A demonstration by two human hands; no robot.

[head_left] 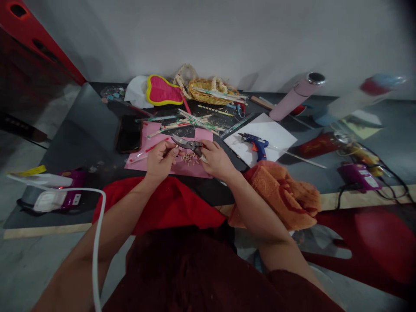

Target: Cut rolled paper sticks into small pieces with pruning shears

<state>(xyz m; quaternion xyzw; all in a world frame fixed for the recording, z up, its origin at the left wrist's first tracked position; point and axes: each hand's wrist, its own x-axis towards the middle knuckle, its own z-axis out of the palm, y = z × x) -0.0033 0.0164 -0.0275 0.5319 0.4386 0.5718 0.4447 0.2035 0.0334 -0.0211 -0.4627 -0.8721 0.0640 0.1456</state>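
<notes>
My right hand is wrapped round the handles of a pair of pruning shears, whose blades point left. My left hand pinches a thin pale stick, its tip close by the blades; whether they touch is hard to tell. Beneath both hands lies a pink sheet with many short cut wooden bits heaped on it. Behind the hands, several wrapped chopsticks lie crossed over one another. A plastic-wrapped strip lies left of my left hand.
A blue glue gun rests on white paper at right. Behind stand a wicker basket, a pink-and-yellow fan and a pink flask. A phone lies left; an orange cloth covers the front edge. A white cable crosses my left arm.
</notes>
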